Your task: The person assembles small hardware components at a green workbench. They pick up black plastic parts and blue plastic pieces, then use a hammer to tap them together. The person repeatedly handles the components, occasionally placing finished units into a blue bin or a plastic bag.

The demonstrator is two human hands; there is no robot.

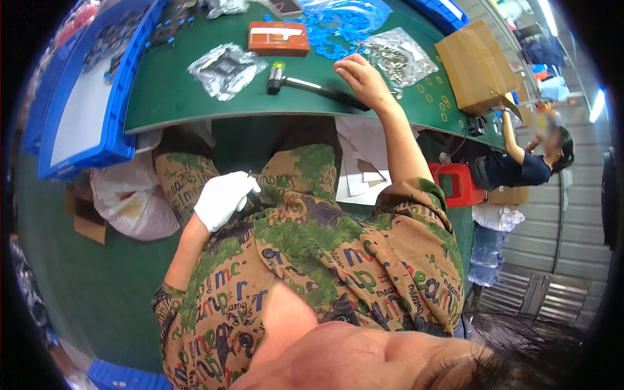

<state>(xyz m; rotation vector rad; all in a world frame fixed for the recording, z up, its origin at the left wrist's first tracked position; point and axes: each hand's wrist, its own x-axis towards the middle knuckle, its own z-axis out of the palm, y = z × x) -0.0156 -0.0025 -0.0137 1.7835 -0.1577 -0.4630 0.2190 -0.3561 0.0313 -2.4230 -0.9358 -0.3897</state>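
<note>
Nearer me than the hammer (275,79), my gloved left hand (225,200) pinches a dark piece (254,194). Right of the hammer's head, my right hand (365,81) has bent fingers; whether they pinch anything, I cannot tell. Farther right lies a bag of metal pieces (400,60).

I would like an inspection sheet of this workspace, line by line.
Surface: green tabletop, partly covered with items.
Job's things: small blue parts, clear bag of metal pieces, hammer.
Clutter: reddish box, silvery bag with dark contents, cardboard box, yellowish rings.
Hands: bare right hand above the tabletop, near the blue parts; gloved left hand near the lap; grips unclear.
Cables: nothing seen clearly.
Surroundings: blue bin at left; co-worker and red stool at right.
</note>
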